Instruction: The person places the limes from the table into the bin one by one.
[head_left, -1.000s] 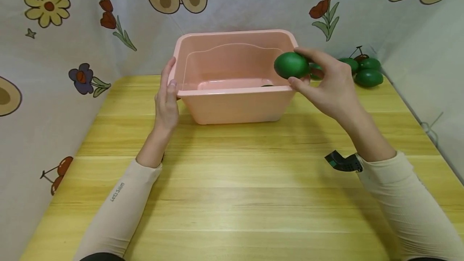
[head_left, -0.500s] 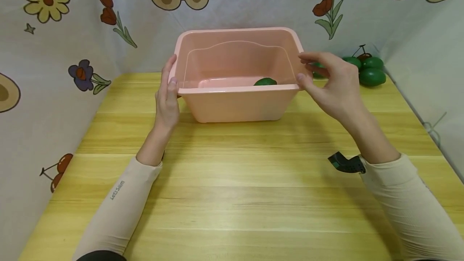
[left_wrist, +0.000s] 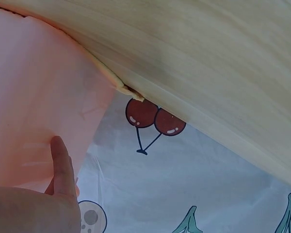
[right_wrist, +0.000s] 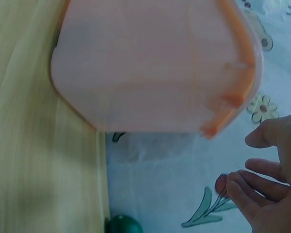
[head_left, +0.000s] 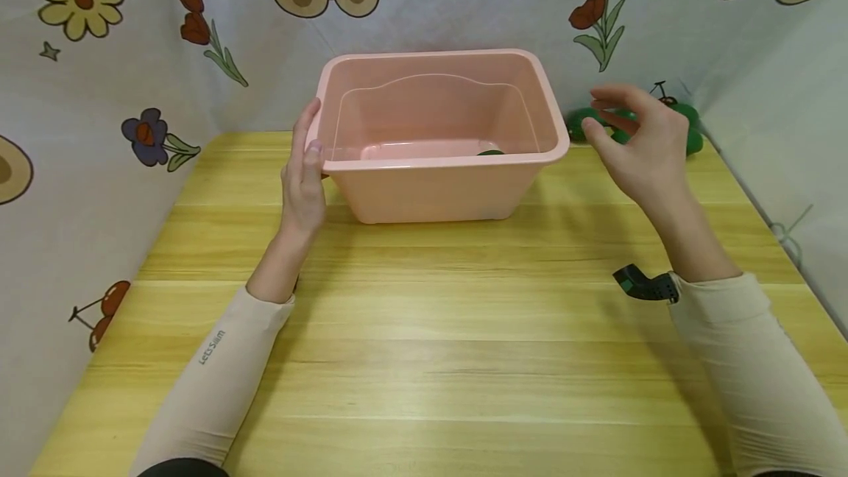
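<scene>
The left hand (head_left: 303, 186) rests extended fingers against the left rim of the pink tub (head_left: 437, 193), upper centre. The right hand (head_left: 645, 146), upper right, holds nothing, thumb and fingers moderately parted, a gap between it and the tub. Smooth green ovals (head_left: 576, 126) sit partly hidden behind it, near the table's (head_left: 464, 330) far edge; a green sliver (head_left: 491, 152) shows inside the tub.
</scene>
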A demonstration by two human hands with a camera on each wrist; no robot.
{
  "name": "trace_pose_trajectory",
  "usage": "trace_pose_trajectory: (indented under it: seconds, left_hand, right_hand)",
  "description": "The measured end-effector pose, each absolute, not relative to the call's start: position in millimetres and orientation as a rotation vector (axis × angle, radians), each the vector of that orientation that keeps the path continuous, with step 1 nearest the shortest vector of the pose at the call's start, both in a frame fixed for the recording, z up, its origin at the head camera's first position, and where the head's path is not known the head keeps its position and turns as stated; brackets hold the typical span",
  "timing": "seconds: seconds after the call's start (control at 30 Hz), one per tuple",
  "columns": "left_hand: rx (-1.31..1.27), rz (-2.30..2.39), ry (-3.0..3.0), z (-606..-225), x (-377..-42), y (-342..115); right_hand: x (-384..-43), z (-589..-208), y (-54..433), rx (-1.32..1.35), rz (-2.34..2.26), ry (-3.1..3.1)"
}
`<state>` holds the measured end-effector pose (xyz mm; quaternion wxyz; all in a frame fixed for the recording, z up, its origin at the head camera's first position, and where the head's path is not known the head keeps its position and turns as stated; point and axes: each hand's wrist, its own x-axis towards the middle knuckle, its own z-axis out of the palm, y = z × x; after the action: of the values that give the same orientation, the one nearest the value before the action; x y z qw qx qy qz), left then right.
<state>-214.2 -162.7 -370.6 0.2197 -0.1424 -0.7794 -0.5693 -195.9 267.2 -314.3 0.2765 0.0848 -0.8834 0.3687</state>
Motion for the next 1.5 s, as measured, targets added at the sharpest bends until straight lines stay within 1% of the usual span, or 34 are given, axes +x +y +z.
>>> trace_pose_trajectory:
  seconds: [0.23,0.53,0.77,1.07,1.27,1.5]
  left_hand:
    - [-0.398,-1.61,-2.142,-370.6,-214.5,-162.8]
    - [-0.406,-1.601,-2.142,-371.1,-214.7,-163.0]
    - [-0.392,-1.611,-2.146,-370.0,-214.3,-163.7]
    - [-0.393,-1.625,-2.143,-370.3,-213.5,-162.4]
    - [-0.386,-1.63,-2.141,-370.4,-213.4,-162.7]
    - [-0.412,-1.634,-2.13,-369.8,-214.1,-161.2]
  right_hand:
    - [-206.8,-325.3,293.2,0.025,1.003,-2.451]
    - [-217.6,-338.3,325.7,-0.102,1.08,-2.53]
    - [-223.8,-338.7,347.7,-0.257,1.055,-2.617]
    - [-233.7,-361.7,367.6,-0.293,1.028,-2.697]
    - [-243.1,-377.9,370.3,-0.238,1.03,-2.721]
    - [-247.2,-391.5,370.7,-0.283,0.921,-2.767]
